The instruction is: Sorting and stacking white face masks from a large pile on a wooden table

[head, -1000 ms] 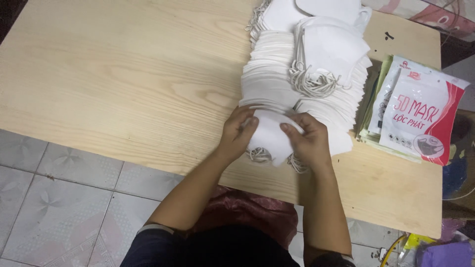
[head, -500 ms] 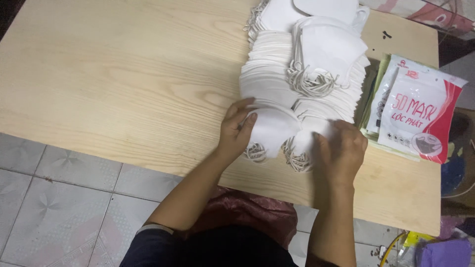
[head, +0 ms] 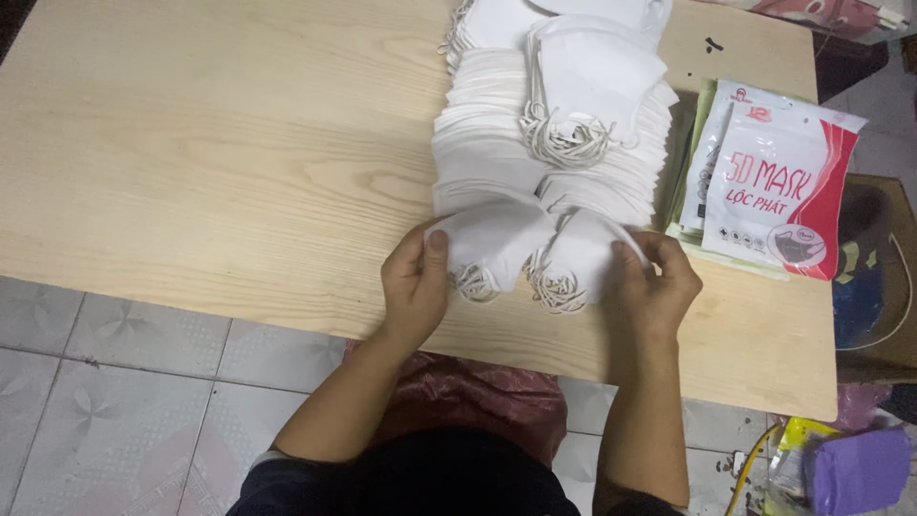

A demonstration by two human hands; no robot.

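We are pinching two folded white masks at the desk's (head: 191,191) near edge — left hand (head: 415,287) fingers gripping the left mask (head: 497,239), right hand (head: 654,287) the right mask (head: 583,253) — just below the mask stack (head: 497,105), keeping each separate.

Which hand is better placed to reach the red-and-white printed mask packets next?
Right, probably. The right hand holds a folded white mask closest to the red-and-white printed mask packets; the left hand grips another white mask farther away.
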